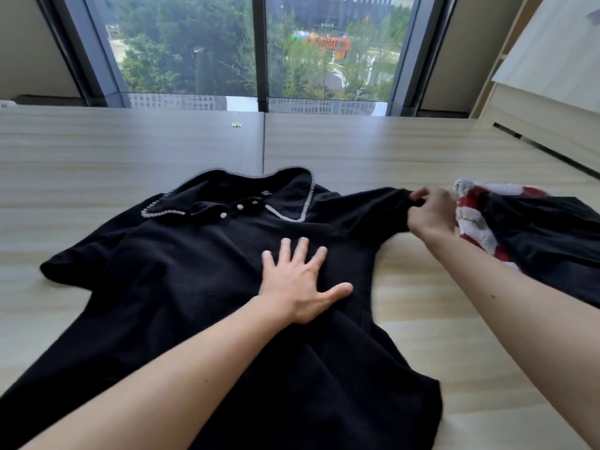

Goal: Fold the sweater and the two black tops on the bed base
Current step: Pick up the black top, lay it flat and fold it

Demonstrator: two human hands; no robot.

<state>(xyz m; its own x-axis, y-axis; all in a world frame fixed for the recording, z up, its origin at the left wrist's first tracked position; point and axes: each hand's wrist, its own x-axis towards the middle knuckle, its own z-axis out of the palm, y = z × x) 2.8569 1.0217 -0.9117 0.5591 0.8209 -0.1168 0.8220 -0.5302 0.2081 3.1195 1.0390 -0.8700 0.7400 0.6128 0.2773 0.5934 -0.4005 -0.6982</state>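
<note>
Left hand (300, 280) flat, open on collared black top (181, 287); right hand (430, 211) pinches sleeve (373, 209). Next: fold sleeve inward.

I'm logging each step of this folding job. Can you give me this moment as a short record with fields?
surface: pale wood-grain bed base
spread garment: black collared top with pale trim and pearl buttons, lying flat, front up
left hand: open, palm pressed on the top's chest
right hand: pinching the end of the top's sleeve
waiting pile: red and white striped knit sweater with another black garment over it, at right
folding: not yet begun on this top
</note>
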